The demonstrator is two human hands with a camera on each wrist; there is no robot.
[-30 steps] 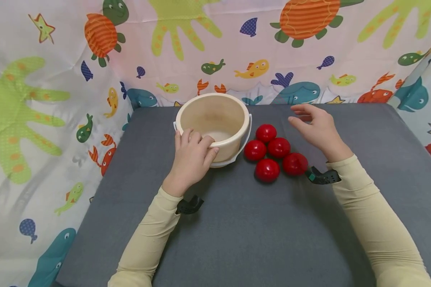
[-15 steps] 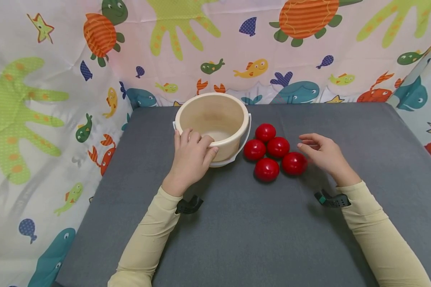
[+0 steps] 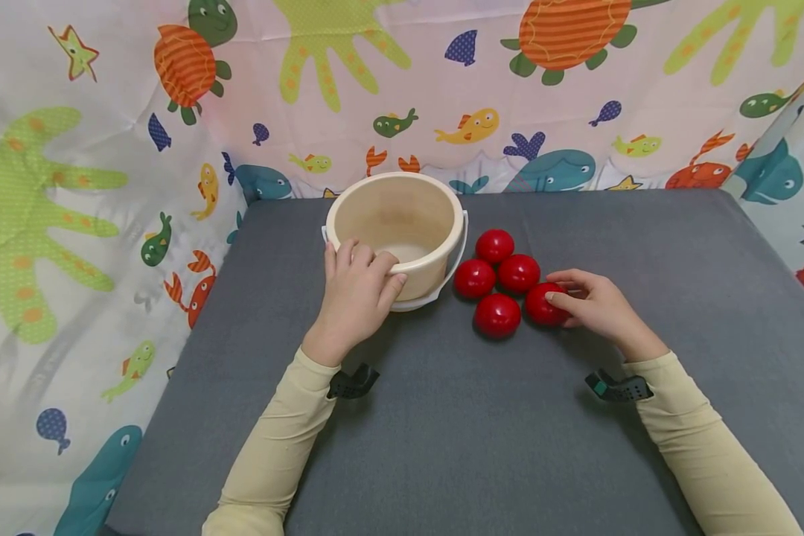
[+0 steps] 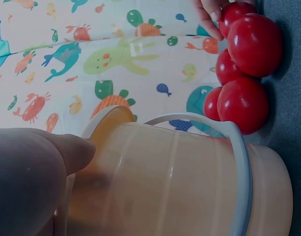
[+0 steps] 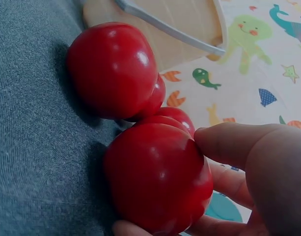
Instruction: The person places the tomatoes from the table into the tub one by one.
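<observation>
A cream bucket (image 3: 425,279) with a white handle (image 3: 461,249) stands upright at the back of the table. My left hand (image 3: 358,290) grips its near rim, fingers over the inside and thumb (image 4: 79,153) on the outside. To the bucket's right sit several glossy red apple-shaped fruits (image 3: 497,316) in a tight cluster. Around the rightmost red fruit (image 5: 157,172) my right hand (image 3: 596,309) curls, the thumb on its near upper side and the fingers around the far side and underneath. That fruit is at table level beside the others.
The dark grey cloth-covered table (image 3: 469,432) reaches back to a hanging curtain (image 3: 348,141) printed with sea animals, which also closes off the left and right sides. A black wrist strap (image 3: 619,387) sits on each forearm.
My right hand has come down and toward me from above the table's back right, then moved left onto the rightmost red fruit and taken hold. My left hand and the bucket have stayed still.
</observation>
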